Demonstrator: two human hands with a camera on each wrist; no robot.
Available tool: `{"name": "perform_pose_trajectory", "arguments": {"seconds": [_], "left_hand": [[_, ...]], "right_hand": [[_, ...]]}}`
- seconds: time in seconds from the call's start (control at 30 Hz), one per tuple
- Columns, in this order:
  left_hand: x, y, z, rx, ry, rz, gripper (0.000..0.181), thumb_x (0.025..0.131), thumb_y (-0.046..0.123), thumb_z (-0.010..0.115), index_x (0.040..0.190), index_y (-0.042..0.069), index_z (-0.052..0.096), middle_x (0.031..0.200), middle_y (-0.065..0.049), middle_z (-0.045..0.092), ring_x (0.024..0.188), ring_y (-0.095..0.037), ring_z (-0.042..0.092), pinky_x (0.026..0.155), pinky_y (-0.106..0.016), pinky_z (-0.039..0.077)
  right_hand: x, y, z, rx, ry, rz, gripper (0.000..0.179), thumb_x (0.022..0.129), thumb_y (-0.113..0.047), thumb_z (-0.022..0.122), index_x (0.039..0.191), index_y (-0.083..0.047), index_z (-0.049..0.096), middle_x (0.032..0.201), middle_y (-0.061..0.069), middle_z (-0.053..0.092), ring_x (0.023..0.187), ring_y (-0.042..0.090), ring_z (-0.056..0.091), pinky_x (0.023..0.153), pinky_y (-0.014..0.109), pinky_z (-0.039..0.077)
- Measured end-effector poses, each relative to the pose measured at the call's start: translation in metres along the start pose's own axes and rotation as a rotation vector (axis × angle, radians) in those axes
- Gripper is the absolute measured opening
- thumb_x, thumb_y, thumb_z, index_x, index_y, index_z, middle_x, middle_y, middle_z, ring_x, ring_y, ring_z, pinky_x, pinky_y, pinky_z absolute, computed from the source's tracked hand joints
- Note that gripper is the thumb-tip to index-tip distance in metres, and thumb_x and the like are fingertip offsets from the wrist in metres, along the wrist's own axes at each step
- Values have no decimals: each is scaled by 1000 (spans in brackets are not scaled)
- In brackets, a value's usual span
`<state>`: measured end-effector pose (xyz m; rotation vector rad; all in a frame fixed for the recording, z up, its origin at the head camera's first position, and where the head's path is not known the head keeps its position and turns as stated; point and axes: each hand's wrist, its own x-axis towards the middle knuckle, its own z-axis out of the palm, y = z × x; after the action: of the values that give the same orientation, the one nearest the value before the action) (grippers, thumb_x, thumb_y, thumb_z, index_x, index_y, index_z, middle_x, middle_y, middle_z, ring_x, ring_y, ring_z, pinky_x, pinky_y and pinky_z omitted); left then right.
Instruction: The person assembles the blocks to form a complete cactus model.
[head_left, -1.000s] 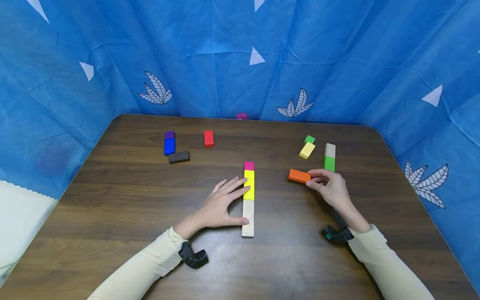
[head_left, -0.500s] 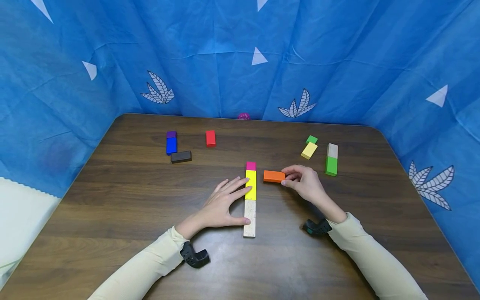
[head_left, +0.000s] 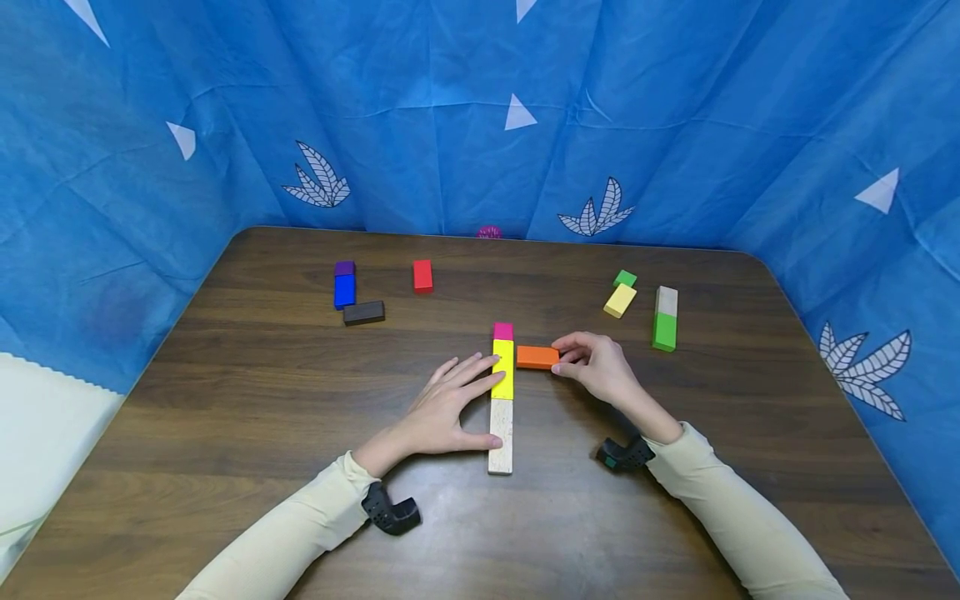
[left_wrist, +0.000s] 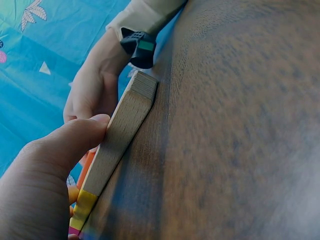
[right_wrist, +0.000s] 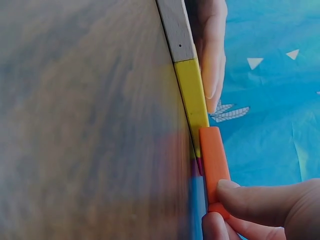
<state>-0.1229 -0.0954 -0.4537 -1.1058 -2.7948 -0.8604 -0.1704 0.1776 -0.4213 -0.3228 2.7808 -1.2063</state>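
A person's right hand (head_left: pixel 600 367) pinches one end of the orange block (head_left: pixel 536 357) between thumb and fingers, the block lying crosswise just beside the yellow block (head_left: pixel 503 387), with a thin gap between them in the head view. The left hand (head_left: pixel 442 412) is spread and relaxed, gripping nothing, its fingertips resting on the yellow block and its thumb at the wood block (head_left: pixel 501 458). Those two stand end to end in a straight row with the pink block (head_left: pixel 503 331), which caps the far end. A black wrist camera (head_left: pixel 625 454) sits at the right cuff, and another at the left. Beyond the right hand, the cream block (head_left: pixel 619 301) lies aslant against a small green block (head_left: pixel 625 278); nearby, a larger green block (head_left: pixel 664 332) meets a pale block (head_left: pixel 667 299) end to end. Across the table (head_left: pixel 262 400), on the far left, the blue block (head_left: pixel 344 292) adjoins the purple block (head_left: pixel 344 267), with the dark block (head_left: pixel 363 313) near its corner and the red block (head_left: pixel 422 276) apart. A blue curtain (head_left: pixel 390 100) printed with leaves and white triangles hangs behind.
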Motion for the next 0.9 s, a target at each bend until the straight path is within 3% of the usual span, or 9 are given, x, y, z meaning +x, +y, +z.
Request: {"name": "perform_pose_trajectory", "arguments": {"seconds": [0.43,0.9], "left_hand": [[1,0,-1,-8,-5,-6,88,75,60,72,147,16,46,158,-2,34,148,-29,27,119,-55,16],[0,1,-3,-10,-8,-3,88,75,59,72,147,16,46,159,-1,33,149,-29,26,119,-55,16]], "right_hand": [[0,-1,2,9,-25,36,28,82,-9,77,110,-4,71,93,12,72,75,18,62,65,29,50],[-2,-4,2,18,-30,8,28,82,-9,78,109,-4,71,94,12,72,74,17,63,62,25,50]]}}
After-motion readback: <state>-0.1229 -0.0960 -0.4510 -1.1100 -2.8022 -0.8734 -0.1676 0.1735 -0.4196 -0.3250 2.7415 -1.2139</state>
